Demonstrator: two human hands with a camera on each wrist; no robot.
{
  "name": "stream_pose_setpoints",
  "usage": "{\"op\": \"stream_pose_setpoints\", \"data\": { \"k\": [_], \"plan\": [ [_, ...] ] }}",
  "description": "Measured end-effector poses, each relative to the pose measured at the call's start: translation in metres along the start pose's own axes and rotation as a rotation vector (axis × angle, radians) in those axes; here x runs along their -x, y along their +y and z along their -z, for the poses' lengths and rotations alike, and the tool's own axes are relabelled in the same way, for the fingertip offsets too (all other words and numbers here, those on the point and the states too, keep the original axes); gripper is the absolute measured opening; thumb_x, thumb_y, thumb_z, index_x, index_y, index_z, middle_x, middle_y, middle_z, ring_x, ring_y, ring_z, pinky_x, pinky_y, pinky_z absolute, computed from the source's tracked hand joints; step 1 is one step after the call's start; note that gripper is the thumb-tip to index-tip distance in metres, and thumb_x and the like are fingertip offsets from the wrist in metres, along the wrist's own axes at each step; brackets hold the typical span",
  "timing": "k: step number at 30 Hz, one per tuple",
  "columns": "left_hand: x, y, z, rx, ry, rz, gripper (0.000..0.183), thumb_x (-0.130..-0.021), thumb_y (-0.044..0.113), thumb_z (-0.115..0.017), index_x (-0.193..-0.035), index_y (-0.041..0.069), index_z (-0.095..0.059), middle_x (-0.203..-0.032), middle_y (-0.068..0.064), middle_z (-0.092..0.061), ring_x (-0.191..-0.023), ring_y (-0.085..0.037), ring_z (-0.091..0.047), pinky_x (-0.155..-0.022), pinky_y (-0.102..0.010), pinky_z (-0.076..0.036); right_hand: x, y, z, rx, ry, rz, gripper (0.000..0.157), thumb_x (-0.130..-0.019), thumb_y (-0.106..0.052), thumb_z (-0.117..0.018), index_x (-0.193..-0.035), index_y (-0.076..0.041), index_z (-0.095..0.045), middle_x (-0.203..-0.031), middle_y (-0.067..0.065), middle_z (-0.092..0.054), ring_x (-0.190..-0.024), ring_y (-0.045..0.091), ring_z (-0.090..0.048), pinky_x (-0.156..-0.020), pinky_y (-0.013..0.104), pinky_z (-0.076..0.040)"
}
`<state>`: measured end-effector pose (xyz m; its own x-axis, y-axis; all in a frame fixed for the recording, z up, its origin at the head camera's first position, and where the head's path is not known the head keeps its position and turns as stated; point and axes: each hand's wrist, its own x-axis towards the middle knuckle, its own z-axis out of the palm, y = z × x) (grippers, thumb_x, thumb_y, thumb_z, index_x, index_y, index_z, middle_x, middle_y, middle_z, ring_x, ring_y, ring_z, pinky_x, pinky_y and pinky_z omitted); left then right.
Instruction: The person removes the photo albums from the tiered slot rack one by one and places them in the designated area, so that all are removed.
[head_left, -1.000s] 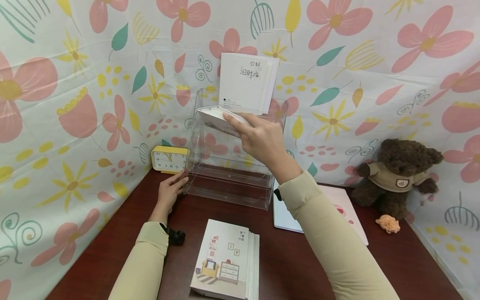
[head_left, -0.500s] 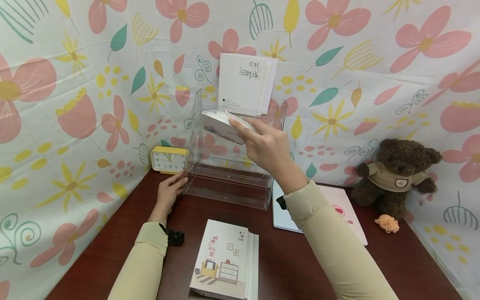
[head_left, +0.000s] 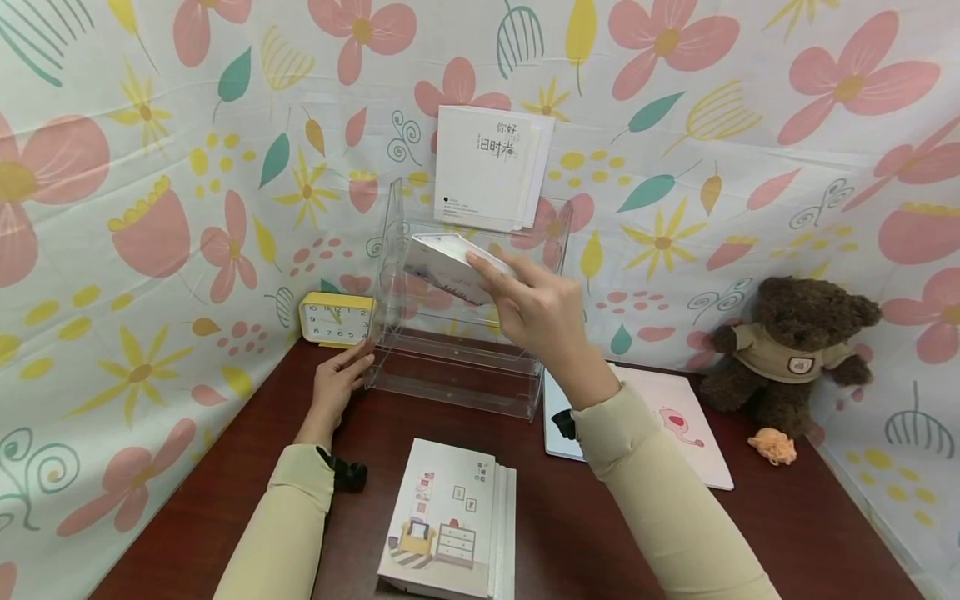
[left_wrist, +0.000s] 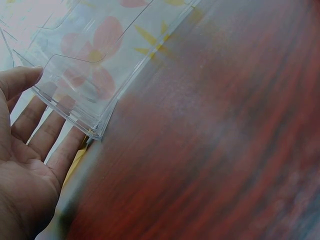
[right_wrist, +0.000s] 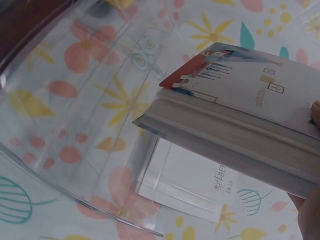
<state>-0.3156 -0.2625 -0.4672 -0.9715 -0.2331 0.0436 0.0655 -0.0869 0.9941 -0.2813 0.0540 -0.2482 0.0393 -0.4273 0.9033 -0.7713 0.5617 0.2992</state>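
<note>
My right hand (head_left: pixel 543 308) grips a thick white book (head_left: pixel 450 271) by one end, tilted in front of the clear plastic rack (head_left: pixel 459 396). In the right wrist view the book (right_wrist: pixel 235 85) shows its page edges and a cover with a red and blue picture. Several thin white books (head_left: pixel 472 167) stand upright in the rack's top tier. Low at the rack's left side, my left hand (head_left: pixel 333 387) touches it with fairly straight fingers. Those fingers (left_wrist: pixel 50 130) show partly through the clear plastic in the left wrist view.
A stack of white books (head_left: pixel 442 517) lies at the table's front. A yellow clock (head_left: pixel 336 319) stands left of the rack. To the right are flat pale books (head_left: pixel 675 417), a brown teddy bear (head_left: pixel 798 350) and an orange puff (head_left: pixel 772 447). Patterned cloth (head_left: pixel 675 250) hangs behind.
My right hand has lowered the book slightly and moved it a little to the right, in front of the rack's upper tiers. The left hand stays at the rack's side.
</note>
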Motion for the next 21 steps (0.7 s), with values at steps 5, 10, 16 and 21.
{"op": "stream_pose_setpoints", "data": {
  "k": [5,10,16,21],
  "plan": [
    [0.000,0.001,0.000,-0.007,-0.002,0.003,0.054,-0.093,0.032,-0.075,-0.143,0.020,-0.059,-0.147,-0.002,-0.055,-0.127,-0.021,-0.057,-0.101,-0.040,-0.051,0.011,-0.008,0.001,-0.041,0.034,-0.050,0.034,-0.094,-0.012,-0.072,-0.127,-0.020,-0.073,-0.104,0.013,-0.074,-0.051,0.021,-0.057,-0.038,0.029,-0.033],
    [0.002,0.001,0.000,-0.006,-0.004,0.004,0.053,-0.094,0.030,-0.075,-0.143,0.020,-0.060,-0.146,-0.003,-0.056,-0.127,-0.022,-0.057,-0.101,-0.041,-0.051,0.019,-0.016,0.001,-0.108,0.084,-0.109,0.036,-0.091,-0.008,-0.075,-0.126,-0.018,-0.074,-0.106,0.010,-0.074,-0.057,0.022,-0.062,-0.039,0.030,-0.035],
    [0.001,0.001,0.000,-0.010,-0.004,-0.002,0.052,-0.094,0.031,-0.075,-0.142,0.021,-0.060,-0.145,-0.003,-0.057,-0.127,-0.022,-0.057,-0.101,-0.042,-0.051,0.026,-0.024,0.003,-0.158,0.132,-0.136,0.032,-0.089,-0.005,-0.076,-0.121,-0.012,-0.076,-0.101,0.011,-0.075,-0.054,0.020,-0.059,-0.041,0.030,-0.040],
    [-0.001,0.000,0.000,-0.003,-0.006,-0.003,0.051,-0.093,0.030,-0.075,-0.141,0.022,-0.061,-0.142,-0.002,-0.060,-0.125,-0.021,-0.059,-0.101,-0.041,-0.051,0.035,-0.032,0.006,-0.214,0.187,-0.193,0.035,-0.085,-0.002,-0.079,-0.120,-0.008,-0.076,-0.102,0.013,-0.075,-0.060,0.021,-0.063,-0.044,0.030,-0.042]
  ]
}}
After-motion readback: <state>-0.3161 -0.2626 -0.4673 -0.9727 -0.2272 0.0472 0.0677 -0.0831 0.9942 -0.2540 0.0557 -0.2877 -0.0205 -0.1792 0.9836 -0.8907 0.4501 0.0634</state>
